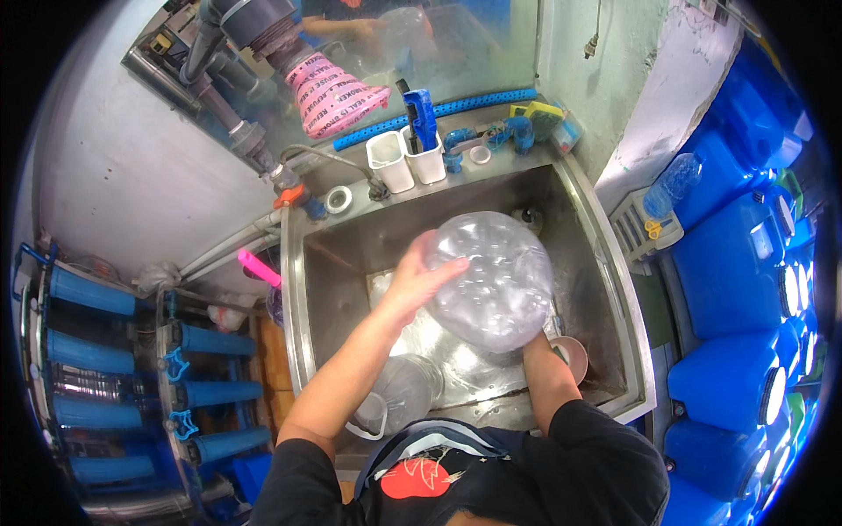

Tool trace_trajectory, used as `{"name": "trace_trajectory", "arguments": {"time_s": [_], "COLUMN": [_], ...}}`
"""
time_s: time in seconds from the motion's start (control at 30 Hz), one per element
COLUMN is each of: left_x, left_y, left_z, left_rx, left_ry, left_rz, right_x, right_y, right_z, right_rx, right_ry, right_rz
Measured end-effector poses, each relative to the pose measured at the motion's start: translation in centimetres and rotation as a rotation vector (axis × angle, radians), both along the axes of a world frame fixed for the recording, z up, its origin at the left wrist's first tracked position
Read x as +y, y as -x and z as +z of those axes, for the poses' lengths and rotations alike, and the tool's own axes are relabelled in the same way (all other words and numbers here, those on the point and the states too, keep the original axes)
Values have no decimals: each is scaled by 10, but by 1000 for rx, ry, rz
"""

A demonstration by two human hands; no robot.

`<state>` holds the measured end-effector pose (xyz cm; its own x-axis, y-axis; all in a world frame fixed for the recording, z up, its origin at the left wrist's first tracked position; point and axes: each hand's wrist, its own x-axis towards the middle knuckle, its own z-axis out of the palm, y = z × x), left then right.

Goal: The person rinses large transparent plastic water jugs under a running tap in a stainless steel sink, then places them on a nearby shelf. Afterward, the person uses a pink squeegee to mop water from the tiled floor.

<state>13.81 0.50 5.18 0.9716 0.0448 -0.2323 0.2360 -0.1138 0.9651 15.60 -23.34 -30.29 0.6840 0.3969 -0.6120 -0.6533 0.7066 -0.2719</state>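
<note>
A large clear plastic water bottle [490,283] is held up over the stainless steel sink [342,315]. My left hand [424,273] grips its left side, thumb across the wall facing me. My right forearm reaches beneath the bottle, whose body hides the right hand. A second clear plastic container [401,391] with a white handle [375,414] is in the sink near my body. Beyond my right forearm sits a pinkish bowl [575,361], partly covered by the arm.
White plastic holders [391,161], one with a blue-handled tool [422,115], stand on the sink's back ledge. A pink-wrapped fitting [335,95] hangs above. Blue jugs [730,263] are stacked at right; blue filter housings [220,394] line the left. Scissors [653,229] rest on a stool [635,223].
</note>
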Motion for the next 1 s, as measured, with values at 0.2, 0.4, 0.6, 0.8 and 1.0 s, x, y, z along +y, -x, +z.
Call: {"name": "trace_trajectory", "arguments": {"time_s": [0.2, 0.4, 0.6, 0.8, 1.0], "left_x": [-31, -31, -66, -75, -67], "left_y": [-92, -204, -219, -159, -24], "left_z": [7, -18, 11, 79, 97], "left_rx": [112, 190, -160, -197, -478], "left_ry": [-50, 724, 730, -17, -658], "left_rz": [-143, 277, 160, -677, -839], "right_x": [-20, -29, -30, -27, -25], "right_y": [19, 30, 24, 13, -12], "right_z": [-4, -12, -17, -10, 45], "right_rx": [24, 39, 25, -25, -320], "right_ry": [11, 6, 4, 9, 108], "right_rz": [-33, -50, -51, -40, 27]}}
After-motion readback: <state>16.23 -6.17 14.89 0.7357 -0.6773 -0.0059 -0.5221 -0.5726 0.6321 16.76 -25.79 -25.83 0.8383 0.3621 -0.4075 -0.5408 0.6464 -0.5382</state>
